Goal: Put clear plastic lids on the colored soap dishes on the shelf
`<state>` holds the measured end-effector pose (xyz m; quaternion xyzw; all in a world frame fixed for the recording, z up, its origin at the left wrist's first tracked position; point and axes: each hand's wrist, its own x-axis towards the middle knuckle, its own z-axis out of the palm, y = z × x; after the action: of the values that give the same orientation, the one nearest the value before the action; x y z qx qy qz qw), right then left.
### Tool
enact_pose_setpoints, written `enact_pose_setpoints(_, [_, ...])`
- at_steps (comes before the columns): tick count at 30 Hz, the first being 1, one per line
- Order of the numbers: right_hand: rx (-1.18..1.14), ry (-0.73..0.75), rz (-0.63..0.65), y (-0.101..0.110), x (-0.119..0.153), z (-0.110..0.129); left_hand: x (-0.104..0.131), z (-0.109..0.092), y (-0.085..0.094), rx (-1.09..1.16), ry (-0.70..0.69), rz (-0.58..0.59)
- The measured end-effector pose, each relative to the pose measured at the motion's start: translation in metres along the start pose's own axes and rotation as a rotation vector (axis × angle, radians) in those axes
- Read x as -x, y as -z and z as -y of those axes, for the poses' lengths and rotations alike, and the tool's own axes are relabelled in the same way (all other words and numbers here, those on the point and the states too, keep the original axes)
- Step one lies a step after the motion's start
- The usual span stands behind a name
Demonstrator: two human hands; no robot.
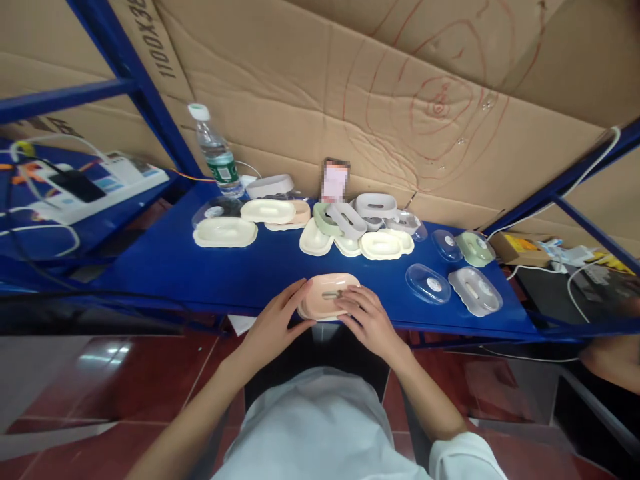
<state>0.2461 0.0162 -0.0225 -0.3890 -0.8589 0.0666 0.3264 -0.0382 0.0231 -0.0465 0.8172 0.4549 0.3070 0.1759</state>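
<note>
At the front edge of the blue table, a pink oval plastic dish (323,300) with a slot in its middle is between my hands. My left hand (280,312) grips its left end, with the thumb low and the fingers along the top rim. My right hand (369,319) holds the right end, its fingertips lying over the dish close to the slot. A pale cream rim shows just beneath the pink piece. What my fingers touch on the underside is hidden.
Cream trays (226,232) and grey slotted pieces (346,221) lie along the back. A clear lid (428,284), a grey piece (476,291) and a green one (475,249) are at right. A water bottle (220,160) and a phone (335,180) stand behind. Part of another person shows at far right.
</note>
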Motion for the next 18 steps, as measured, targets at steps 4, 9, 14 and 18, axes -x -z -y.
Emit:
enact_pose_setpoints(4, [0.031, -0.013, 0.110, -0.002, -0.010, 0.001, -0.005, 0.004, 0.002, -0.032, -0.024, -0.015])
enact_pose_setpoints(9, [0.069, 0.017, 0.190, -0.008, -0.020, -0.001, -0.006, 0.012, 0.001, -0.062, -0.065, -0.018])
enact_pose_setpoints(14, [0.055, 0.050, 0.235, 0.003, -0.021, -0.011, -0.004, 0.009, -0.003, -0.094, -0.046, -0.047])
enact_pose_setpoints(18, [0.254, -0.268, 0.026, 0.055, 0.009, -0.055, -0.004, 0.004, -0.002, -0.136, -0.020, -0.038])
